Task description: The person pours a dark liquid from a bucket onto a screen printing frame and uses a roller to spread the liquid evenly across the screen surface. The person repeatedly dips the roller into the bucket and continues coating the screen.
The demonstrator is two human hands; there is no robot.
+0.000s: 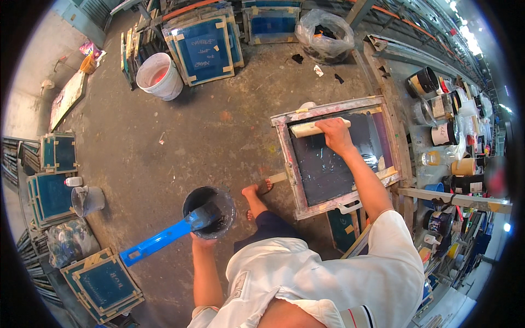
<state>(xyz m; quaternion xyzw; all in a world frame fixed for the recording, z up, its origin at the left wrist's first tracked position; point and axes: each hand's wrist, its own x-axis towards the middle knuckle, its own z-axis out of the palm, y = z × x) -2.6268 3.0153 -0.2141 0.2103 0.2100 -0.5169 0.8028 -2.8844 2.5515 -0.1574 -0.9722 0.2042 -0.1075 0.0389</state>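
My right hand is closed on a pale wooden squeegee, which lies across the far part of a framed printing screen. Dark ink covers most of the mesh, with lighter streaks in the middle. My left hand supports a dark bucket from below and behind; most of its fingers are hidden by the bucket. A blue spatula rests in the bucket, its wide dark blade inside and its long handle sticking out over the rim to the left. Ink coats the bucket's inner wall.
A white bucket with reddish residue stands at the far left beside leaning blue screens. Farther right sits a clear bag-lined bin. Ink tubs crowd the shelf at right. More screens and a translucent bucket stand at left.
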